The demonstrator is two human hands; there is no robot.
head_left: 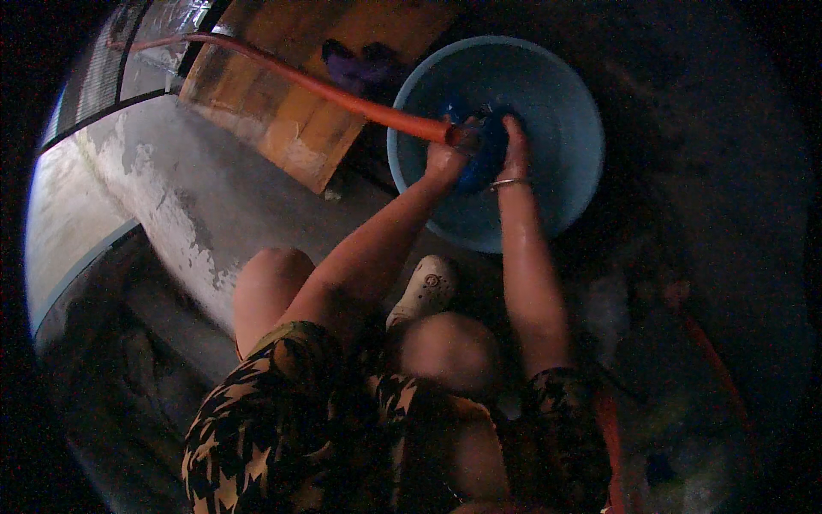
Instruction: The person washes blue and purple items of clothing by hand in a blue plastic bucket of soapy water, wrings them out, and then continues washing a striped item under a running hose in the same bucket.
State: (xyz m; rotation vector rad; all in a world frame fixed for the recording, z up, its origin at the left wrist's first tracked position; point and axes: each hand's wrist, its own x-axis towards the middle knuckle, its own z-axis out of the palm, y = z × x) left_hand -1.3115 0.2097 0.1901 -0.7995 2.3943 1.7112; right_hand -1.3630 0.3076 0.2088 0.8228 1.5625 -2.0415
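Over the light-blue round basin (pixel 575 146), my left hand (pixel 443 161) is closed at the open end of an orange hose (pixel 342 98). My right hand (pixel 515 152), a bracelet at its wrist, grips a dark blue, rounded, wet-looking thing (pixel 488 154) from its right side. Its kind is too dark to make out. The left fingers are partly hidden behind the hose end and lie close against the same blue thing. Another bit of blue shows just beyond the hose end.
A wooden board (pixel 257 94) lies left of the basin, with a dark purple bundle (pixel 364 68) at its right edge. The hose crosses over the board from the upper left. Below is a pale clog (pixel 424 289) on a foot, near my knees. Peeling pale concrete (pixel 171 188) runs along the left.
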